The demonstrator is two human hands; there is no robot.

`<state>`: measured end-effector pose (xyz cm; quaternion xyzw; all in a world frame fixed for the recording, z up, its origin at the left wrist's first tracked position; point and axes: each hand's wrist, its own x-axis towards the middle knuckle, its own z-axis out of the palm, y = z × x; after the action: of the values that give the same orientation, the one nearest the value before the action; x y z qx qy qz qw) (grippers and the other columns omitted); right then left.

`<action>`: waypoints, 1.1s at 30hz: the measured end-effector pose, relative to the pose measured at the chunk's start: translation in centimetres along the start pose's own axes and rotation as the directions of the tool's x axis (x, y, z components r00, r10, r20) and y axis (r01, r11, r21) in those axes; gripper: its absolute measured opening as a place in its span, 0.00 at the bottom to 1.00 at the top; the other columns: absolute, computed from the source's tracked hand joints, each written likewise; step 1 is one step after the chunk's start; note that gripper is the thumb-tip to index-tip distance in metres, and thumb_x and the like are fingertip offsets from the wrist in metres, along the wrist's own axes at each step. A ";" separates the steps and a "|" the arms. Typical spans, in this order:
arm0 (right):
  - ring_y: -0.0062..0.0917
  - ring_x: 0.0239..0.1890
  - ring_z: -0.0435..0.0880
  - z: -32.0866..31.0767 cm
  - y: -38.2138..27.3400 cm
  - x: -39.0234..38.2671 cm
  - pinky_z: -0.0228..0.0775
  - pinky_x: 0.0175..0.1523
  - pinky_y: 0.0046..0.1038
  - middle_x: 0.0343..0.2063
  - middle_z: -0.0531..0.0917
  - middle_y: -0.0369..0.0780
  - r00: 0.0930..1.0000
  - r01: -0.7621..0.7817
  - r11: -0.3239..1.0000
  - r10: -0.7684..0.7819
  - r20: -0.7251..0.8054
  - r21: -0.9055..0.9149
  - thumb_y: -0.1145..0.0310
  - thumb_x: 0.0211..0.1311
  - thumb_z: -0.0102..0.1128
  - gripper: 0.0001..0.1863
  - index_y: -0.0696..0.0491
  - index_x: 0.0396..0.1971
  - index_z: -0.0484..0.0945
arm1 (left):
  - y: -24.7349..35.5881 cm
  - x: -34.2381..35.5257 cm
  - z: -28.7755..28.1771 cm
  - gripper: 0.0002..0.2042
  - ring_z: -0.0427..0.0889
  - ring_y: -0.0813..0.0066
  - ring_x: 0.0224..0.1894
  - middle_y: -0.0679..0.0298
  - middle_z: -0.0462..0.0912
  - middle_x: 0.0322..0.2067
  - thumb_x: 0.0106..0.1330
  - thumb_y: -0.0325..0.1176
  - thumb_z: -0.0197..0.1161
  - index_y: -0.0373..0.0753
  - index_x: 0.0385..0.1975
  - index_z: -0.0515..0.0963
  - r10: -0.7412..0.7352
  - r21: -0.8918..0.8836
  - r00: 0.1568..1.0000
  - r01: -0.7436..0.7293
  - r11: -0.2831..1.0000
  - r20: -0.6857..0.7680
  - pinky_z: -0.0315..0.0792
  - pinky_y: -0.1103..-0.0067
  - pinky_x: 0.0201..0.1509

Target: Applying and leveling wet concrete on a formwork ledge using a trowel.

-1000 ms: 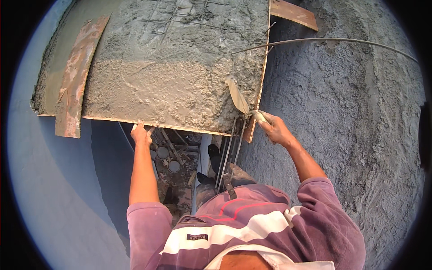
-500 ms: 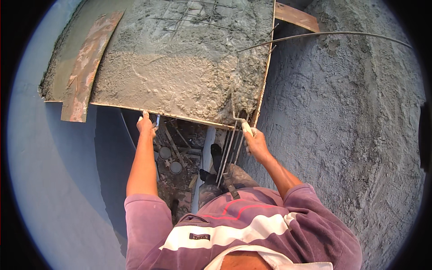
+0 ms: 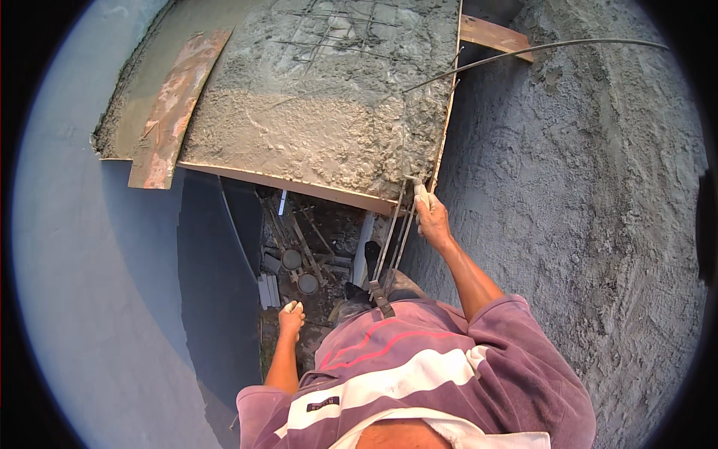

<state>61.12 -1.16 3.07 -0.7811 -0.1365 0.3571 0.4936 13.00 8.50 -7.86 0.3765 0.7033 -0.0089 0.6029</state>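
Note:
My right hand (image 3: 431,219) is closed round the pale handle of a trowel (image 3: 422,196) at the near right corner of the wet concrete (image 3: 299,138). The trowel's thin metal shank reaches the concrete; its blade is hard to make out. Just beside this hand, several steel bars (image 3: 389,243) run from the corner down toward my legs. My left hand (image 3: 292,319) hangs in front of my body, away from the slab, fingers curled in and nothing visible in them. A wooden form board (image 3: 292,186) edges the slab's near side.
A stained plank (image 3: 179,112) lies across the slab's left part, overhanging its edge. Reinforcing mesh (image 3: 336,37) shows at the far side. A rough grey wall (image 3: 553,187) rises at right, a smooth wall (image 3: 75,262) at left. Far below lie round containers (image 3: 292,260) and debris.
My left hand has let go of the form board's edge and drawn back toward my body. My right hand and the trowel have shifted slightly up with the view's movement.

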 end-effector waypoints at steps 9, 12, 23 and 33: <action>0.22 0.12 0.73 0.4 0.5 0.5 0.66 0.14 0.27 0.16 0.74 0.36 0.945 -0.260 0.964 0.267 0.190 -0.059 0.51 0.73 0.51 0.20 0.56 0.33 0.74 | -11.9 -3.1 -5.5 0.11 0.84 0.65 0.33 0.65 0.82 0.36 0.72 0.39 0.61 0.43 0.48 0.79 -0.270 -0.112 0.961 0.263 0.958 -0.057 0.76 0.71 0.29; 0.23 0.13 0.74 -0.5 -0.2 1.2 0.66 0.14 0.28 0.16 0.74 0.36 0.882 -0.382 0.924 0.368 0.295 -0.012 0.51 0.73 0.50 0.21 0.57 0.33 0.75 | -9.4 -2.5 -6.8 0.10 0.85 0.64 0.35 0.65 0.82 0.36 0.72 0.40 0.60 0.43 0.47 0.78 -0.209 -0.123 0.974 0.198 0.973 -0.085 0.76 0.71 0.30; 0.25 0.09 0.73 -0.2 1.5 0.0 0.65 0.13 0.29 0.12 0.73 0.37 0.995 -0.044 0.999 0.044 0.093 0.000 0.44 0.70 0.51 0.29 0.58 0.24 0.74 | -2.3 -2.9 -6.9 0.17 0.85 0.62 0.43 0.61 0.83 0.46 0.73 0.37 0.59 0.41 0.59 0.74 0.080 -0.192 0.991 -0.099 0.976 -0.108 0.78 0.69 0.43; 0.52 0.44 0.85 -2.8 -4.8 -1.0 0.74 0.50 0.48 0.38 0.86 0.54 0.967 0.120 0.774 -0.233 -0.104 -0.622 0.49 0.64 0.61 0.24 0.56 0.45 0.76 | -6.6 -3.4 -7.4 0.17 0.85 0.61 0.42 0.60 0.82 0.45 0.73 0.38 0.59 0.40 0.58 0.75 -0.091 -0.091 0.994 0.085 0.992 -0.066 0.78 0.70 0.41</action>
<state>63.06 -1.33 8.37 -0.9104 -0.2734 0.1755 0.2563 3.13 5.50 -5.89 0.3185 0.7397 0.0087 0.5927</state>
